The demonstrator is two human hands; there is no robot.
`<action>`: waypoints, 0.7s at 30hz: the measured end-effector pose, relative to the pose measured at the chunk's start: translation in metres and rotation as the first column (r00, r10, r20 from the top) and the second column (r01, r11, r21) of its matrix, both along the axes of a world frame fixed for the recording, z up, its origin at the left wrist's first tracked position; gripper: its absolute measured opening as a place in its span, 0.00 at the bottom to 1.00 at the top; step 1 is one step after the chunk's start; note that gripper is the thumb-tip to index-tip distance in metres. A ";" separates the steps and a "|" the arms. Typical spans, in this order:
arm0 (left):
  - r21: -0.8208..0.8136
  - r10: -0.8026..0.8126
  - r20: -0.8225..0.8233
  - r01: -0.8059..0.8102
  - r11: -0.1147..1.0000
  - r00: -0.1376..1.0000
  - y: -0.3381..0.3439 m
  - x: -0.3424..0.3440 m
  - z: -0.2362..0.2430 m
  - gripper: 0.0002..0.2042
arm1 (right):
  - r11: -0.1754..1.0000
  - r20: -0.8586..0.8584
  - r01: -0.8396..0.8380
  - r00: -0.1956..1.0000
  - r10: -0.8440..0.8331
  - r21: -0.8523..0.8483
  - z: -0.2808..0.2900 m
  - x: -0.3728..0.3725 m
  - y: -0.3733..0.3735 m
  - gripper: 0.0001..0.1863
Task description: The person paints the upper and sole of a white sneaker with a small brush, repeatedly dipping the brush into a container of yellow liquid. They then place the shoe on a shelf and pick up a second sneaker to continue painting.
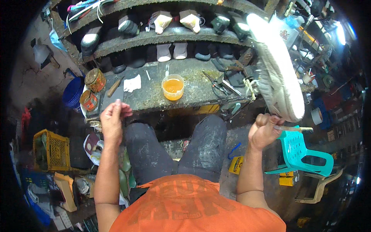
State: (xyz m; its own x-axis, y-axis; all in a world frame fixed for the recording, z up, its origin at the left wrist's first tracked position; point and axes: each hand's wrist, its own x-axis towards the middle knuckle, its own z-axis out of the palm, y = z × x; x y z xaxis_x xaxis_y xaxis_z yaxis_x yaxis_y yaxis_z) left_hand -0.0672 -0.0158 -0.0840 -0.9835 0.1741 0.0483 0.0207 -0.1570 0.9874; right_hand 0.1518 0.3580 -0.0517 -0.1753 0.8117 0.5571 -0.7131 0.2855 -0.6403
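My right hand [262, 129] grips the lower end of a large white shoe [278, 73], held upright at the right, along with a thin brush [301, 129] pointing rightward. My left hand [116, 118] hovers before the bench's near edge, fingers loosely curved with nothing visible in them. A clear cup of amber liquid [172, 88] stands mid-bench [143, 98]. Left of it lie a wooden-handled tool [114, 87] and a white scrap [132, 82]. Pliers [216, 86] and other metal tools lie to its right.
Shelves [166, 39] of shoes span the back. Two rusty cans [92, 83] sit at the bench's left, beside blue buckets [71, 92]. A yellow crate [50, 150] is at lower left; a turquoise plastic chair [297, 154] stands at right, near yellow containers [286, 179].
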 end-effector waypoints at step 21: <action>-0.641 -0.579 -0.495 0.177 0.747 0.648 0.074 0.043 0.015 0.10 | 0.005 0.010 0.012 -0.385 -0.923 1.000 -0.027 0.070 0.075 0.13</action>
State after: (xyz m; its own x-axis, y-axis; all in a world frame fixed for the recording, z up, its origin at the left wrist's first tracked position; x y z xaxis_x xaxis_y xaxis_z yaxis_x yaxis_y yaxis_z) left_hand -0.0242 0.0577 -0.0691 -0.5708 0.7151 0.4035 0.7168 0.1943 0.6696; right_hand 0.2215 0.4328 -0.0784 -0.4366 0.3806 0.8152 0.8690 0.4129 0.2726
